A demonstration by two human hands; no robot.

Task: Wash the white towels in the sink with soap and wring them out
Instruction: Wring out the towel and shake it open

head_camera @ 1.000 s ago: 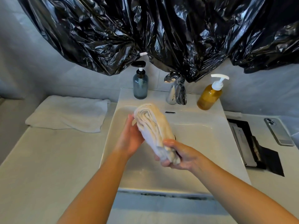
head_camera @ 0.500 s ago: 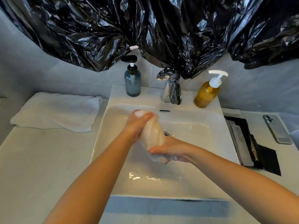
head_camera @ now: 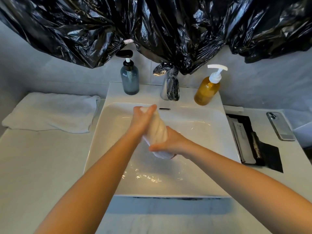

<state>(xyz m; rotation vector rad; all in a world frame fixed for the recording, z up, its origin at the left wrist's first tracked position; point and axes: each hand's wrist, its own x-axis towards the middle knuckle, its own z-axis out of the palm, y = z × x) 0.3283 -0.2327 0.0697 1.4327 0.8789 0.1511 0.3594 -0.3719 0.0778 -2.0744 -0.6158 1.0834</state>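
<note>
A wet white towel [head_camera: 157, 130], twisted into a tight roll, is held over the white sink [head_camera: 202, 132]. My left hand [head_camera: 141, 118] grips its far, upper end. My right hand [head_camera: 170, 142] grips its near, lower end, and a bit of towel sticks out below that hand. Water glistens on the basin floor. A second white towel [head_camera: 50, 111] lies folded on the counter to the left. An amber soap bottle [head_camera: 206, 89] with a white pump stands at the back right of the sink.
A blue-grey pump bottle [head_camera: 129, 76] stands at the sink's back left, beside the chrome faucet [head_camera: 168, 85]. Black plastic sheeting [head_camera: 152, 27] hangs over the wall above. A phone [head_camera: 280, 126] and a black tray [head_camera: 251, 141] lie on the right counter.
Both hands have closed tightly round the towel and twisted it into a tighter roll, lower over the basin. Water now shimmers on the basin floor.
</note>
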